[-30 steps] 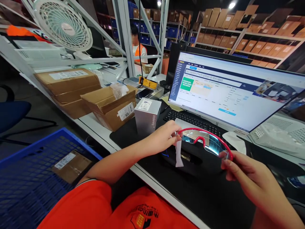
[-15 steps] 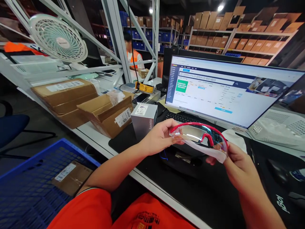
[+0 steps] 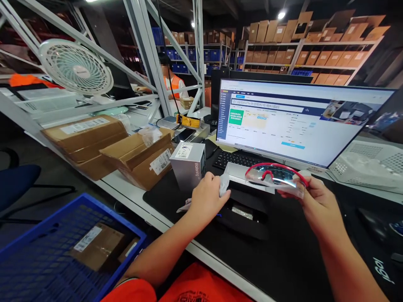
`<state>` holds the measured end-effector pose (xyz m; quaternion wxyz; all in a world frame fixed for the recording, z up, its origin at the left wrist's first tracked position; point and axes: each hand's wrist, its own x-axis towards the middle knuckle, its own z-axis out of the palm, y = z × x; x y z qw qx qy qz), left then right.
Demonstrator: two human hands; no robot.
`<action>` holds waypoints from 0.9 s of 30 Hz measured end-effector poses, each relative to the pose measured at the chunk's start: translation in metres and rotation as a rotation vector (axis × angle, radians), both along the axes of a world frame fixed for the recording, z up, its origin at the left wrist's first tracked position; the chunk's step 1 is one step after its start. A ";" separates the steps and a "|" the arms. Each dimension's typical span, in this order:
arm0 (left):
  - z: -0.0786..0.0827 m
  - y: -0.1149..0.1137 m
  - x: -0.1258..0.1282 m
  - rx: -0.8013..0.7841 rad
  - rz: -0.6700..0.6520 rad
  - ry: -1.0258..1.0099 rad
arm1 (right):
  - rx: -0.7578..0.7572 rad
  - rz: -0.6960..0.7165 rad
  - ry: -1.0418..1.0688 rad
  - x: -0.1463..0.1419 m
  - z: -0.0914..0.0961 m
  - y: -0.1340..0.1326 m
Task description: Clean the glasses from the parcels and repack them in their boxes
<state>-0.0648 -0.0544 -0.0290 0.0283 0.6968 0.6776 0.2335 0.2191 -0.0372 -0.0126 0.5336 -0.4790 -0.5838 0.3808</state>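
My right hand [image 3: 323, 205] grips one end of red-framed sports glasses [image 3: 281, 174] with a bluish mirrored lens, raised above the mat. In my left hand [image 3: 205, 198], closed, is a crumpled whitish wrapper [image 3: 224, 184]; a greyish end [image 3: 185, 205] shows on the other side of the fist. Below and between the hands lies an open black case [image 3: 252, 224] with a small clear packet [image 3: 242, 212] inside. A silver carton [image 3: 188, 165] with a label on top stands beyond my left hand. Partly behind the glasses is a pale, box-like tray [image 3: 237, 171].
A monitor [image 3: 267, 130] and keyboard [image 3: 233, 159] stand behind the work mat [image 3: 292, 251]. Cardboard boxes [image 3: 141, 161] line the left. A blue crate [image 3: 40, 247] sits lower left, a white basket [image 3: 362, 161] at right. A co-worker [image 3: 173, 84] is beyond the frame.
My left hand has let go of the glasses and moved down and left, now with the wrapper. The glasses stay in my right hand, with the white strip below the lens gone.
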 end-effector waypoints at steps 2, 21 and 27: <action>-0.005 -0.001 0.002 -0.029 -0.005 -0.029 | -0.015 0.074 -0.021 -0.002 0.001 -0.002; -0.055 -0.050 -0.009 0.141 -0.172 -0.878 | -0.091 0.279 -0.244 -0.060 -0.010 -0.027; -0.053 -0.055 -0.006 0.394 -0.157 -0.857 | -0.003 0.280 -0.553 -0.050 0.011 -0.041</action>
